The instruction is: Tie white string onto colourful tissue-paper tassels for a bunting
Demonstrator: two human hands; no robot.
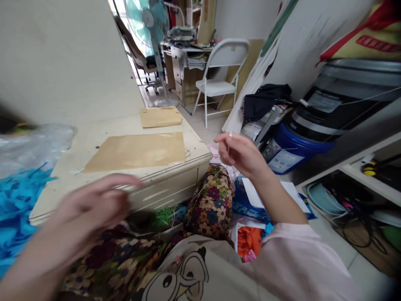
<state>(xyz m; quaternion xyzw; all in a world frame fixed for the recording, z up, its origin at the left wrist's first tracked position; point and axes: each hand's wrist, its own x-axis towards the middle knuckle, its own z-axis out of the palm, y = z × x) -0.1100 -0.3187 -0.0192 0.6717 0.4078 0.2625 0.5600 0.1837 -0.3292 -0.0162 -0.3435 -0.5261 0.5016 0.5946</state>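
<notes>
My left hand (97, 205) is smeared by motion in front of the cream cabinet top (67, 161). Its index finger points to the right and the other fingers are curled; what they hold, if anything, is hidden. Higher up, past the cabinet's right corner, my right hand (236, 152) has bent fingers drawn together, with a small white bit at the index finger. Anything inside that hand is too small to make out. Between the hands lie a flat sheet of brown paper (140, 150) and a smaller folded brown piece (161, 117) on the cabinet top.
Blue strips (21, 209) and clear plastic (40, 144) are piled at left. A bag of orange material (249, 242) sits beside my flower-patterned leg (209, 200). Stacked buckets (300, 136) and a shelf (360, 167) stand right; a white folding chair (219, 83) stands behind.
</notes>
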